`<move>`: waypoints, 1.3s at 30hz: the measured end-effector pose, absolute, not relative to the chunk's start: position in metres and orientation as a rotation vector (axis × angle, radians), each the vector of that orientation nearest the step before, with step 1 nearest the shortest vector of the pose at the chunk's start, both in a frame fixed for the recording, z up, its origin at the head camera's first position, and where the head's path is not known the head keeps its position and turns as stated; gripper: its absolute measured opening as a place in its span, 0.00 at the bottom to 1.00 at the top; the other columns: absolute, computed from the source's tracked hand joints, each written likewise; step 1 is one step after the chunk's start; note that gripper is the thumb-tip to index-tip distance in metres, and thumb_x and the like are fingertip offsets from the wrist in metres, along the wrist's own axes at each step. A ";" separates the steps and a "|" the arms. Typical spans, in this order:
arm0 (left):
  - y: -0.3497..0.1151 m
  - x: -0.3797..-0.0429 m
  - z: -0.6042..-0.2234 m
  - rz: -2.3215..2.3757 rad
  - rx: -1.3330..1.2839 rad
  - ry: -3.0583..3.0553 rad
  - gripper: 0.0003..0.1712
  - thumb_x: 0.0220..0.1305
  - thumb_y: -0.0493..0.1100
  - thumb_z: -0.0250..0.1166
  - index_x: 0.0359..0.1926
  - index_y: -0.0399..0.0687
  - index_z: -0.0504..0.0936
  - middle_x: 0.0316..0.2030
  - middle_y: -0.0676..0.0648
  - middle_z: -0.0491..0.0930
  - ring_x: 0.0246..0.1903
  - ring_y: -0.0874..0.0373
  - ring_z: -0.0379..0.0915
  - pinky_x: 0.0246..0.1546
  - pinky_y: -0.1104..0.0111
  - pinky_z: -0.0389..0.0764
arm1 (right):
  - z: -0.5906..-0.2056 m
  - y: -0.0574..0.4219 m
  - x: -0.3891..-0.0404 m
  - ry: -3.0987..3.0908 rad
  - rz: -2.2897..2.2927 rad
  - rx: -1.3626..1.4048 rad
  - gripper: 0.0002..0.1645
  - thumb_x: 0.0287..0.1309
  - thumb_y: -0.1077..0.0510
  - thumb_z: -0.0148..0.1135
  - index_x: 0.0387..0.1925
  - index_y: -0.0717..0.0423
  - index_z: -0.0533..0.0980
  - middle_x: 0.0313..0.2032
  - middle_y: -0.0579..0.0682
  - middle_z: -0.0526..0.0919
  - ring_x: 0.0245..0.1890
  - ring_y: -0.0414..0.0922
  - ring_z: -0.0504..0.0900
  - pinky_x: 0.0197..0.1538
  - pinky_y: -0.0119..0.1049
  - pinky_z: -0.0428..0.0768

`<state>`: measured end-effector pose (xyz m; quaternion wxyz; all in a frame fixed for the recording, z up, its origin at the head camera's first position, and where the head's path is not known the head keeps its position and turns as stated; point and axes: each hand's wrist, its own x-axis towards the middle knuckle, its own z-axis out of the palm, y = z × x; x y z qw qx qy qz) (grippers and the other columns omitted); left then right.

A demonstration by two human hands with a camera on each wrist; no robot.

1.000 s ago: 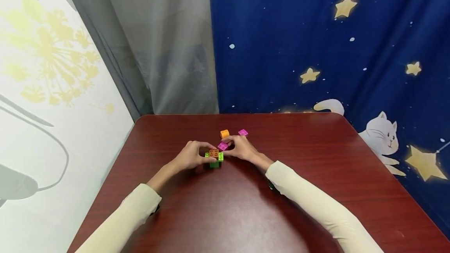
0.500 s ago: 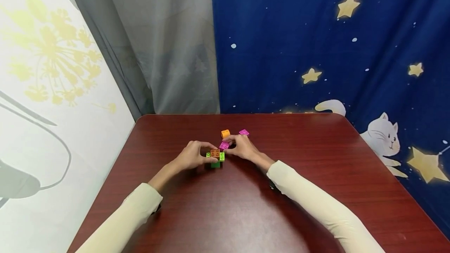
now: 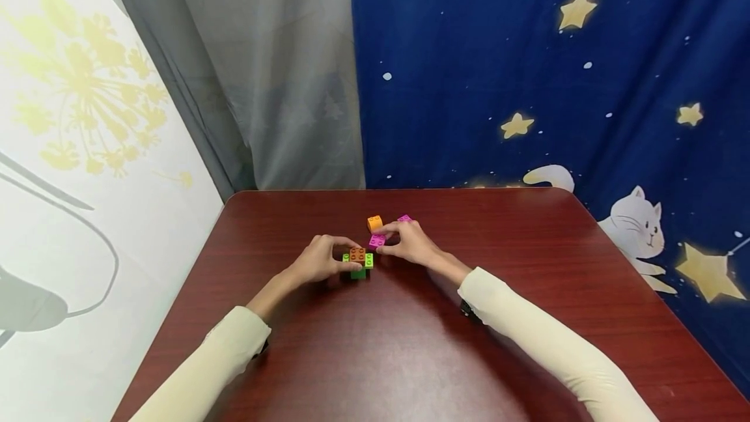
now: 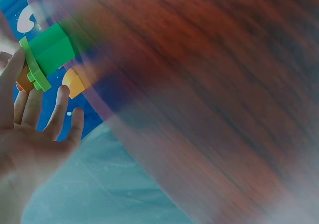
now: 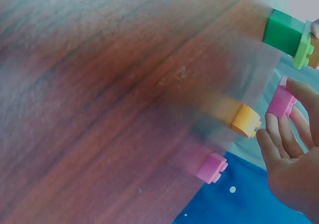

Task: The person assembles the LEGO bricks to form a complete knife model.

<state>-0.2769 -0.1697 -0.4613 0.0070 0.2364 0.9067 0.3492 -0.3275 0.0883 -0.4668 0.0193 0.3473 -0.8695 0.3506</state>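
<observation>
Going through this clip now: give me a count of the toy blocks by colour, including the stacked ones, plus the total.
Pink blocks: 2
Yellow-orange block: 1
Brown-orange block: 1
Light green block: 1
Dark green block: 1
Total: 6

no legible txt, labels, brands, nums or signs in any view, afaict.

I see a green brick (image 5: 283, 32) and a pink brick (image 5: 281, 101) at the grained red-brown table (image 3: 381, 350); behind it, a star-patterned blue curtain (image 3: 463, 83).
</observation>
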 end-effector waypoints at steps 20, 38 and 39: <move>-0.166 -0.284 -0.464 1.145 0.747 2.820 0.21 0.53 0.54 0.83 0.47 0.54 0.91 0.43 0.54 0.89 0.47 0.61 0.83 0.52 0.57 0.82 | -0.438 0.089 -0.313 -2.680 1.151 1.082 0.24 0.59 0.54 0.78 0.56 0.55 0.85 0.44 0.49 0.91 0.50 0.52 0.88 0.58 0.53 0.81; -0.163 -0.285 -0.463 1.181 0.745 2.775 0.23 0.54 0.49 0.83 0.48 0.46 0.89 0.44 0.49 0.89 0.48 0.54 0.84 0.53 0.54 0.83 | -0.437 0.073 -0.299 -2.666 1.071 1.217 0.22 0.62 0.53 0.75 0.57 0.53 0.85 0.50 0.48 0.89 0.42 0.52 0.83 0.45 0.41 0.81; -0.163 -0.284 -0.463 1.188 0.739 2.766 0.23 0.54 0.49 0.83 0.48 0.45 0.89 0.43 0.49 0.89 0.47 0.54 0.85 0.53 0.54 0.83 | -0.437 0.073 -0.299 -2.667 1.072 1.216 0.22 0.62 0.53 0.76 0.57 0.53 0.85 0.50 0.48 0.89 0.40 0.54 0.82 0.43 0.40 0.79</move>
